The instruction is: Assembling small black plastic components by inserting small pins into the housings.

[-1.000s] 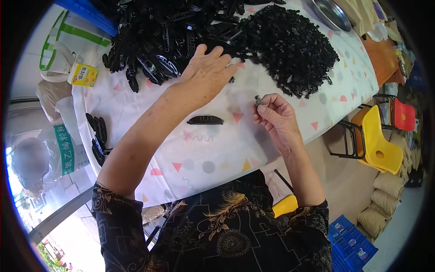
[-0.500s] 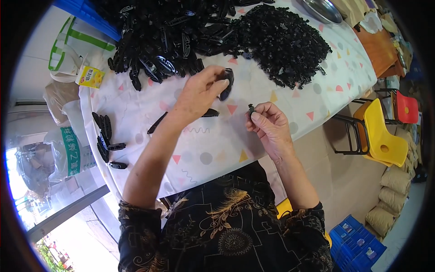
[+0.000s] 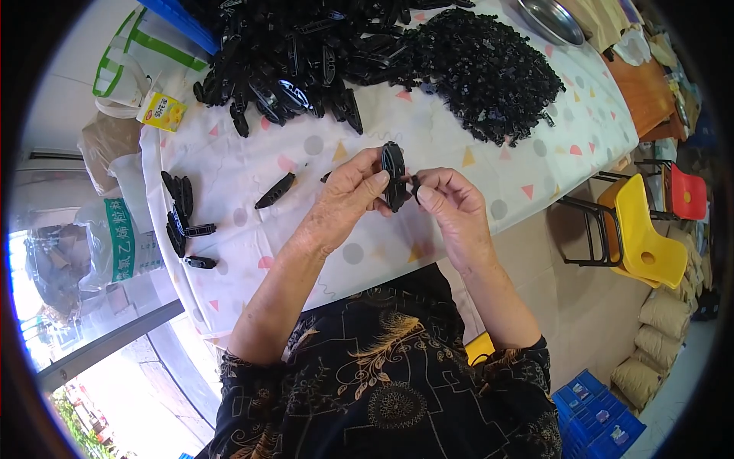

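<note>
Upright between the fingers and thumb of my left hand (image 3: 348, 195) is a long black plastic part (image 3: 394, 176), oval in outline. My right hand (image 3: 456, 210) pinches a small black plastic piece (image 3: 415, 183) close to the long part's right side; whether the two touch I cannot tell. On the cloth left of my left hand lies another long black part (image 3: 275, 190). Further left is a small group of the same parts (image 3: 180, 203). A big heap of long black parts (image 3: 283, 61) fills the far side, beside a pile of small black pieces (image 3: 489, 76).
The patterned white tablecloth (image 3: 329, 264) covers the table. A yellow packet (image 3: 162, 112) and a white-green bag (image 3: 126, 61) sit at the far left. A metal bowl (image 3: 552, 21) stands far right. Past the right edge are a yellow chair (image 3: 646, 237) and blue crates (image 3: 596, 417).
My left hand has come nearer and to the right with the long black part, bringing it next to my right hand. My right hand still pinches the small piece.
</note>
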{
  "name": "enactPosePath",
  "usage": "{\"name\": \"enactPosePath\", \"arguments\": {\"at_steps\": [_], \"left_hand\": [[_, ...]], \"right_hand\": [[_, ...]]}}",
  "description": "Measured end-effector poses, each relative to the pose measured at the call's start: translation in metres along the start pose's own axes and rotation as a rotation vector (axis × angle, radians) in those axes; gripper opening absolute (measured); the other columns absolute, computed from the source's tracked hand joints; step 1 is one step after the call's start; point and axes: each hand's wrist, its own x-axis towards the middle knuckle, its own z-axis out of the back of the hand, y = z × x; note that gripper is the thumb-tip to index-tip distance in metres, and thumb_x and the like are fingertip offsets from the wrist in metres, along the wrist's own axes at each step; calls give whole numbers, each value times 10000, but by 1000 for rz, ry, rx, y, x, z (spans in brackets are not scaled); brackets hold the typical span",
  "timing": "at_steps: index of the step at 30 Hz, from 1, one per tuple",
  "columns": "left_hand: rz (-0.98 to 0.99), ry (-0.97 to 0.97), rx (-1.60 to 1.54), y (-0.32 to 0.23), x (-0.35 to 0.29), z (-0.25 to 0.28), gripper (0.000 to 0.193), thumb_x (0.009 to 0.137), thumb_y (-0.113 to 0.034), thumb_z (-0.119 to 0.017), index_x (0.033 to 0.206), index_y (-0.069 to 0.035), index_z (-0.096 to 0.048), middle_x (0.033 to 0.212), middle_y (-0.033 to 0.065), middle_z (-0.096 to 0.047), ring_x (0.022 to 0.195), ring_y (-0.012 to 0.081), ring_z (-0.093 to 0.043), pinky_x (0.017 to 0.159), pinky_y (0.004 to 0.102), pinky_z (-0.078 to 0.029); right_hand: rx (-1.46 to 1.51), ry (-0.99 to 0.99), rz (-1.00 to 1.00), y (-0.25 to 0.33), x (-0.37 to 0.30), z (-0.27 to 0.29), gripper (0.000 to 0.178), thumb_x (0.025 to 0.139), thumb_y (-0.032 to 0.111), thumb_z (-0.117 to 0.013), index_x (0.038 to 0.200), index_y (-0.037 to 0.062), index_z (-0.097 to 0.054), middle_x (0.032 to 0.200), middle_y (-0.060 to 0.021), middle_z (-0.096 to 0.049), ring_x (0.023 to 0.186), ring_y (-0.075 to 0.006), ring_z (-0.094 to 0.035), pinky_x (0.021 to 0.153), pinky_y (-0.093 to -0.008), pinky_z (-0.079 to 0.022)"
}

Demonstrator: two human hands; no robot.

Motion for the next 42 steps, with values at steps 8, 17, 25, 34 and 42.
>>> {"name": "enactPosePath", "arguments": {"at_steps": [8,17,25,34,42], "left_hand": [[28,-13,45,3,-2,-5,312,972,-159,-454,1255,-31,-489,983,47,-629,756,85,-569,597,217,-468],[43,28,274,12,1,0,288,958,-129,-453,1211,-25,-543,803,9,-580,632,56,-492,521,195,-420],[91,22,400,16,-2,3,299,952,-136,-464,1227,-37,-530,823,10,-579,654,63,-510,536,211,-440],[-72,46,316,22,-9,0,698,834,90,-550,1422,-88,-220,1094,71,-572,899,114,-568,705,245,-491],[-120,-37,302,17,-4,2,711,838,124,-480,1433,-123,-177,1069,91,-572,877,128,-565,726,266,-501]], "right_hand": [[-146,-53,173,3,2,1,53,838,18,-634,850,19,-582,977,-24,-565,869,-105,-524,755,-230,-428],[-1031,380,449,34,11,10,127,767,-36,-652,868,8,-588,882,-79,-526,741,-222,-574,649,-294,-482],[-1065,451,438,32,24,7,171,727,-27,-682,863,18,-590,871,-67,-510,737,-207,-575,638,-288,-485],[-381,180,-55,-8,25,7,462,829,14,-644,1247,9,-448,1098,-66,-570,968,-140,-566,876,-284,-463],[-137,144,-79,-18,32,-17,431,879,-9,-572,1288,-10,-434,1084,-61,-597,969,-117,-568,830,-251,-476]]}}
